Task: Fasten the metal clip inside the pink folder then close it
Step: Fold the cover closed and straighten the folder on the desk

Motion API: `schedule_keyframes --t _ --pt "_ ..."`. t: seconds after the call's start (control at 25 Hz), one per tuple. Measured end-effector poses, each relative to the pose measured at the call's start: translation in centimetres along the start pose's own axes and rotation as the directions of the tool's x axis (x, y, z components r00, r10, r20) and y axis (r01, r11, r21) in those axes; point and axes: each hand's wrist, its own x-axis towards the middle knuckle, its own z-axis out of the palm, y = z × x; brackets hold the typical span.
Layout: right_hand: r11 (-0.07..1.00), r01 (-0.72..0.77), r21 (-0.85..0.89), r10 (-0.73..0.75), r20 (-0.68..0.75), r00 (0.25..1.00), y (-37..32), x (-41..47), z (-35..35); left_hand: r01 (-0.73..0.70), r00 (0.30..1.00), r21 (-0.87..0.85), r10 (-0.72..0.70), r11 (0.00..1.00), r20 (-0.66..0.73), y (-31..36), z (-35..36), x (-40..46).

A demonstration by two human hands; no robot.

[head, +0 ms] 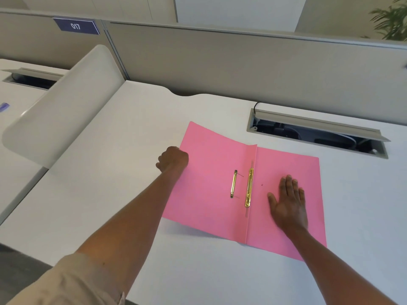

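Pink folder (pixel 220 183) lying open on white desk (pixel 132 150). Left hand (pixel 172 159) curled, fingers gripping left cover edge. Right hand (pixel 288 201) pressed flat, fingers spread, holding nothing. Metal clip (pixel 249 187) between both hands, loose bar (pixel 234 183) beside it.

A single head-worn wide-angle camera is looking forward and down over the white worktop (pixel 132 133), sitting close above both outstretched forearms and facing the grey partition (pixel 220 62) rising behind the desk's far edge.
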Motion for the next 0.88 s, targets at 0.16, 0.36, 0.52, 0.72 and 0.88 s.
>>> schedule_keyframes --t 0.16,0.36,0.52,0.72,0.88 --pt "1.000 -0.006 0.005 0.006 0.012 1.000 -0.3 -0.2 -0.1 -0.101 0.995 -0.090 0.099 0.991 -0.030 2.0 -2.6 -2.8" --pt "1.000 -0.007 0.013 0.007 0.024 1.000 -0.4 -0.3 -0.4 -0.358 0.933 -0.074 0.354 0.931 -0.058 3.6 -4.4 -5.5" --pt "1.000 -0.006 0.019 0.006 0.045 0.999 -0.3 -0.3 -0.5 -0.604 0.796 -0.060 0.605 0.795 -0.006 5.6 -5.0 -8.2" --pt "0.999 -0.013 0.034 0.010 0.078 0.997 -0.2 -0.3 -0.7 -0.754 0.649 -0.071 0.758 0.652 0.066 8.2 -4.7 -13.8" --pt "0.997 -0.021 0.076 0.015 0.086 0.996 -0.2 -0.3 -0.9 -0.818 0.558 -0.010 0.798 0.575 0.226 10.0 -3.3 -17.6"
